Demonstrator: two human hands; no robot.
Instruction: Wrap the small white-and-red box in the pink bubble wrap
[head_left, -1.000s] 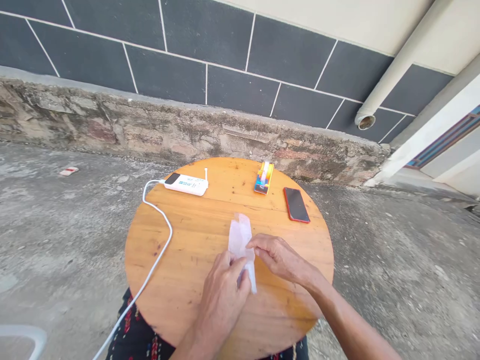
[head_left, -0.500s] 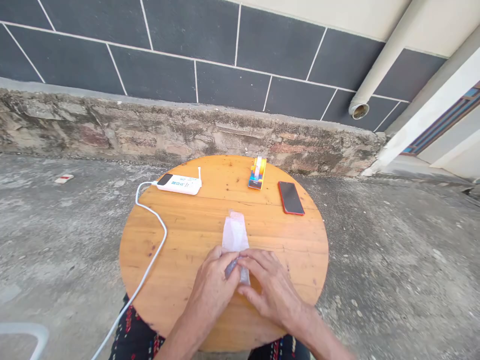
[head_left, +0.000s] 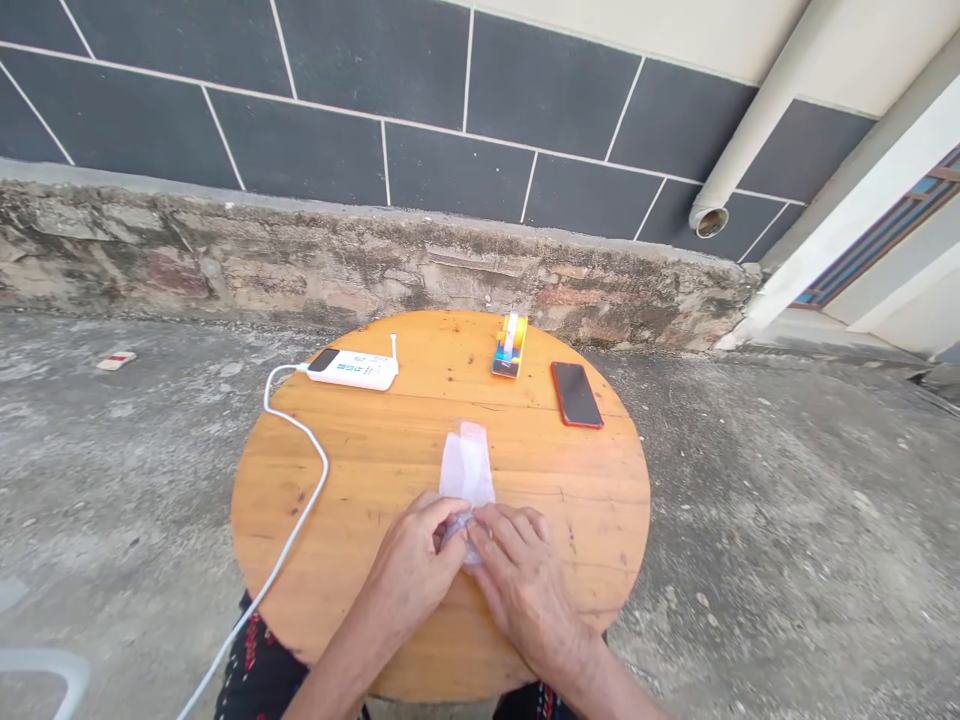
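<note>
A strip of thin, translucent, pinkish-white plastic that looks like bubble wrap [head_left: 471, 465] lies lengthwise on the wooden table, its far part flat. At its near end, the plastic is bunched or folded between my hands. My left hand [head_left: 420, 550] is closed, thumb and forefinger pinching the left side of that near end. From the right, my right hand [head_left: 521, 570] presses its bent fingers together on the same end, the fingertips almost touching my left thumb. Whether anything is wrapped inside is hidden by my fingers.
On the round table [head_left: 360, 560] stands a yellow-and-blue tape dispenser [head_left: 510, 346] at the back, with a red-edged phone [head_left: 577, 394] to its right. A white device with an antenna [head_left: 352, 368] sits back left, its white cable [head_left: 309, 500] running over the left edge. Beyond is a stone-based wall [head_left: 337, 260].
My right hand has turned and drawn its fingers together over the near end of the plastic. My left hand keeps its pinch. The whole view has shifted slightly.
</note>
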